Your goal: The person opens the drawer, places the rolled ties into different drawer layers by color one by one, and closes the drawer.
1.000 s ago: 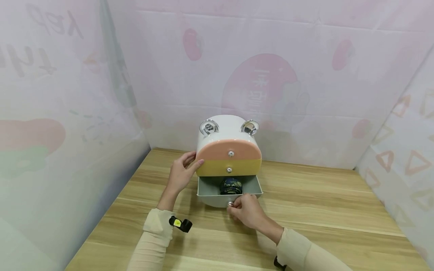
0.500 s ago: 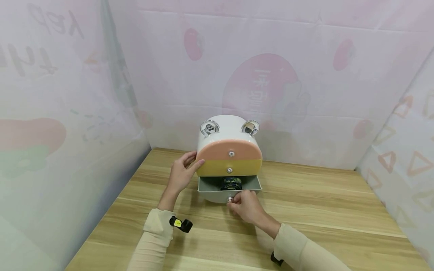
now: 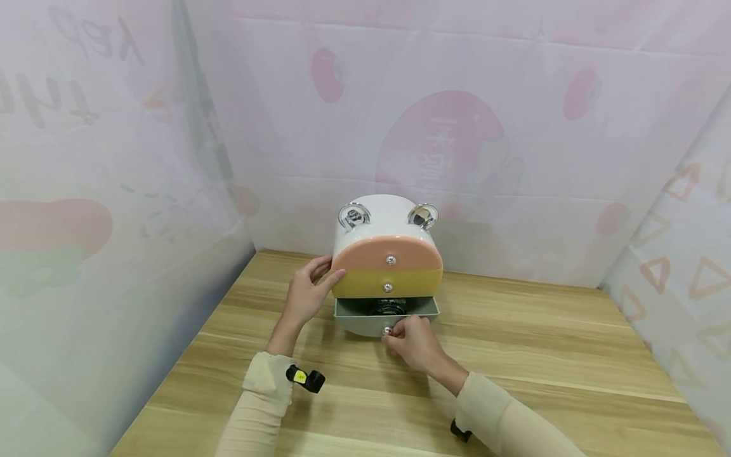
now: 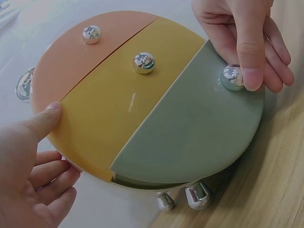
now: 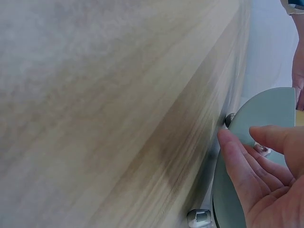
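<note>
Your right hand (image 3: 414, 343) pinches the shiny knob (image 4: 232, 77) of the grey-green bottom drawer (image 3: 386, 312), thumb and fingers curled round it. That drawer stands slightly out from a small round cabinet (image 3: 386, 236) at the far middle of the wooden table (image 3: 542, 374). A dark object (image 3: 389, 308) lies inside. Your left hand (image 3: 306, 295) steadies the cabinet's left side, fingers relaxed and nearly straight, thumb (image 4: 45, 121) pressed on the yellow drawer (image 4: 118, 109). Above is an orange drawer (image 4: 76, 57).
</note>
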